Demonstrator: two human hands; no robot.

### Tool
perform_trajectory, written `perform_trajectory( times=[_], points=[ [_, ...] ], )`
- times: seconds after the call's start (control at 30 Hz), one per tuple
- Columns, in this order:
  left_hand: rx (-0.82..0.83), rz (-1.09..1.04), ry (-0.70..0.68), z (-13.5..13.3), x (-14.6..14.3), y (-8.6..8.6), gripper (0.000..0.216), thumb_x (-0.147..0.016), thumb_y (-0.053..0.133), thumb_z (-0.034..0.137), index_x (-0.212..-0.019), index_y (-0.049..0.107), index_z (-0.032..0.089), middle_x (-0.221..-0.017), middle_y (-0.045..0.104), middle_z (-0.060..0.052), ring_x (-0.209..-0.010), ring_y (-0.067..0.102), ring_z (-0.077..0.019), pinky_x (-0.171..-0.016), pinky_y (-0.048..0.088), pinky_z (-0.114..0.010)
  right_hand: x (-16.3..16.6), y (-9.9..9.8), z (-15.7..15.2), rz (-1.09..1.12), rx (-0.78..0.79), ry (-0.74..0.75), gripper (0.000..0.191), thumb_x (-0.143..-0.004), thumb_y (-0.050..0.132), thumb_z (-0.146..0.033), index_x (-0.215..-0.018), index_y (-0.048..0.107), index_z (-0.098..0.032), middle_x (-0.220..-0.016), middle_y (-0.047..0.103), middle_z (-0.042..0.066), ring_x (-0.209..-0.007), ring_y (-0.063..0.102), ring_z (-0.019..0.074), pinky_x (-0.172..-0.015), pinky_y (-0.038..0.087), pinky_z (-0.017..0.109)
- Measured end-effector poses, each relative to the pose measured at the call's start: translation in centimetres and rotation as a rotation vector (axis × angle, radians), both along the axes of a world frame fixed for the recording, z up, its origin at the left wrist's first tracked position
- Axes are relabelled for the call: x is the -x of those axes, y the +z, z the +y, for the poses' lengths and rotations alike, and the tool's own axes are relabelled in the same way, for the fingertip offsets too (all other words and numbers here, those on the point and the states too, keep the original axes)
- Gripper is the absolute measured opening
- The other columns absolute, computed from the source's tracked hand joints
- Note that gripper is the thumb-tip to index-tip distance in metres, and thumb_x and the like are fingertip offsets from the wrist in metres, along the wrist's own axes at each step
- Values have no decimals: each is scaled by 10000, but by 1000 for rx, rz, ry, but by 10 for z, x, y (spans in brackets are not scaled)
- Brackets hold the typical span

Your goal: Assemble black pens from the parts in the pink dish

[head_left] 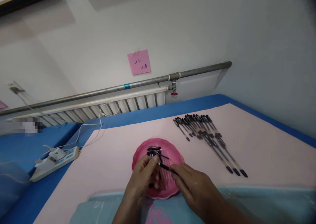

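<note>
Over a pink plate (161,195) with a wavy rim, my two hands meet at a slim black pen part (165,166) with a pale, shiny tip. My right hand (194,184) grips its dark end between thumb and fingers. The fingers of my left hand (143,173) are pinched at the tip end; what they hold is hidden behind the thumb. Clear plastic tubes (169,178), black pen caps (154,148) and a thin dark refill (164,156) lie in the plate, partly covered by my hands.
Several black-capped pens (197,125) lie in a fanned group on the pink mat (111,161), some reaching towards the right front. Left stands a white power strip (55,164) with plugs and cables. Behind the blue table edge (192,105) are a radiator (133,104) and a pipe (106,90).
</note>
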State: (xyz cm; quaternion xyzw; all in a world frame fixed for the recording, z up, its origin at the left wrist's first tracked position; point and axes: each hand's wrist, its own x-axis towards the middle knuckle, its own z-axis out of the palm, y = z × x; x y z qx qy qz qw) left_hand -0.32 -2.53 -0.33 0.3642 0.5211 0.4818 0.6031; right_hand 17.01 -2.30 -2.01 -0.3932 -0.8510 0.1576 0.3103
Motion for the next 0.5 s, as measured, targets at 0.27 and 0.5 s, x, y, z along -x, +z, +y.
perform_trajectory(
  times=[0.27, 0.5],
  points=[
    [19, -42, -30, -1, 2, 1, 330, -671, 680, 431, -807, 556, 157, -487, 541, 51, -354, 461, -67, -388, 363, -190, 0, 4, 0, -3, 14, -2, 235, -895, 397, -214, -1009, 603, -205, -817, 668, 62, -721, 633, 175, -638, 493, 266],
    [10, 5, -32, 0, 3, -2, 337, -646, 691, 446, -667, 510, 162, -450, 524, 50, -342, 462, -66, -378, 348, -184, 0, 3, -1, -26, 23, 14, 223, -907, 399, -223, -1006, 598, -214, -799, 655, 46, -702, 621, 164, -628, 474, 253]
  ],
)
